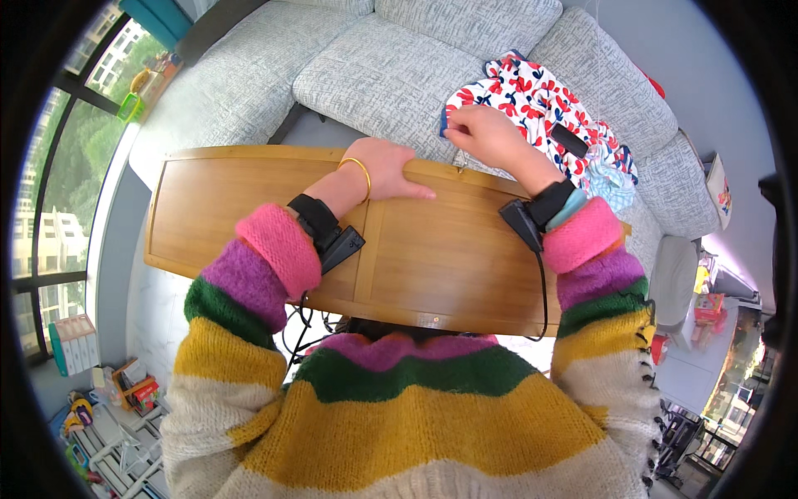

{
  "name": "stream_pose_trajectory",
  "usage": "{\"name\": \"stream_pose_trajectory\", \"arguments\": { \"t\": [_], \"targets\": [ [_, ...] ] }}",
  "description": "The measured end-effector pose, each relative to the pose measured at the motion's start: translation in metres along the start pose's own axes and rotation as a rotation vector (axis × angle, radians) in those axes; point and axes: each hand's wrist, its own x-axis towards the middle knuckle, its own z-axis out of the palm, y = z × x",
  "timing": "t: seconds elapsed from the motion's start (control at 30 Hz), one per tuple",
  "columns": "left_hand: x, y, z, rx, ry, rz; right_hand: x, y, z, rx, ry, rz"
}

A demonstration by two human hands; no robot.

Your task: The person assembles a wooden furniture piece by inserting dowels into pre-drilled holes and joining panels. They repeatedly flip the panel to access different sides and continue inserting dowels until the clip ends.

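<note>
My left hand (384, 169) rests on the far edge of a brown wooden table (465, 249). Its thumb is stretched out over the tabletop, and the other fingers are partly hidden beyond the edge. My right hand (490, 140) is above the table's far edge with its fingers curled together. Whether anything is between those fingers cannot be made out. Just behind it lies a white cloth with a red and navy print (532, 91), bunched on the grey sofa (391, 75). A small metal catch (459, 170) sits on the table's far edge, below my right hand.
A black oblong object (569, 140) and a pale blue checked cloth (611, 185) lie with the printed cloth. Black cables (544, 308) hang from my wrist devices. Windows stand at the left, above a white drawer unit (75, 345). A cluttered pale table (686, 366) is at the right.
</note>
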Motion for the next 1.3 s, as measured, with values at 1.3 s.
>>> {"name": "stream_pose_trajectory", "arguments": {
  "t": [1.3],
  "targets": [
    [0.000, -0.002, 0.002, -0.021, 0.054, 0.004, -0.083, -0.005, -0.032, -0.365, -0.065, -0.175]
  ]
}}
